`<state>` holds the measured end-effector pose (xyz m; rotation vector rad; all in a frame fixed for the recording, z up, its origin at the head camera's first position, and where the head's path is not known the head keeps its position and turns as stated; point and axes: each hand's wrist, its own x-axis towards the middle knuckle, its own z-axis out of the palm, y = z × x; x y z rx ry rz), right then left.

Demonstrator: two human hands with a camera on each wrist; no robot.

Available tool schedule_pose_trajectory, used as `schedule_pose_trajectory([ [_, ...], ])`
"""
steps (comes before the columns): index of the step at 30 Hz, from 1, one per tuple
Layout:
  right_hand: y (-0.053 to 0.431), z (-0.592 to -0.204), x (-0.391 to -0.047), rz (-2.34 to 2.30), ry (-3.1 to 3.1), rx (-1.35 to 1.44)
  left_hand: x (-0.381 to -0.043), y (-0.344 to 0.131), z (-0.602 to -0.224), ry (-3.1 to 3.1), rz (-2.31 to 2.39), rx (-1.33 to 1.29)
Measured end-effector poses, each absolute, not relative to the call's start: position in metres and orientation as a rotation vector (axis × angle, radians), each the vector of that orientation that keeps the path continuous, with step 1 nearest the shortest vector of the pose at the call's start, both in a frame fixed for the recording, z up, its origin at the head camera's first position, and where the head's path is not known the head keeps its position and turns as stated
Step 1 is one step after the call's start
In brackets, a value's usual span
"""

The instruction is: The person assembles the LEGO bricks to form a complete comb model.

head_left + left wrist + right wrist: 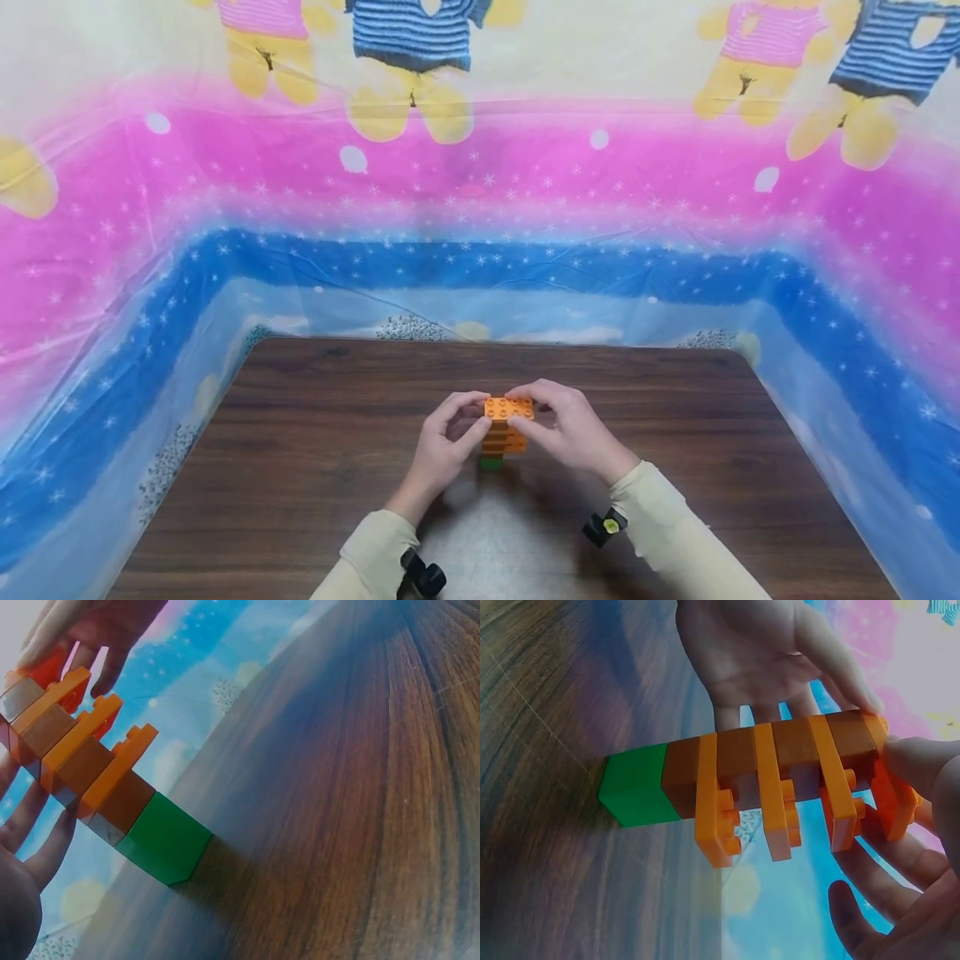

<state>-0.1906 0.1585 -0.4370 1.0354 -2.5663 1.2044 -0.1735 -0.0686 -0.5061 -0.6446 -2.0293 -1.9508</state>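
A tower of toy building bricks stands upright on the table, with a green block (634,784) at the bottom. Above it, brown blocks (735,757) alternate with orange plates (771,795) that jut out to one side. The studded top orange plate (508,407) lies between both hands. My left hand (448,437) holds the tower's upper end from the left, thumb in front and fingers behind. From the right, my right hand (573,429) pinches the jutting part of the top plate between thumb and fingers.
The dark wooden table (337,400) extends around the tower on all sides. Behind it and along both sides hangs a printed pink and blue cloth (480,183). Each wrist carries a black camera mount (602,527).
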Motion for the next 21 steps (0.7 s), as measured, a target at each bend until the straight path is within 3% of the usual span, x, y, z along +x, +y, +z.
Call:
schedule_pose_trajectory([
  [21,0.159,-0.445,-0.189,1.234,-2.645,0.986,-0.174,-0.071,-0.518,-2.035,-1.918,-0.694],
])
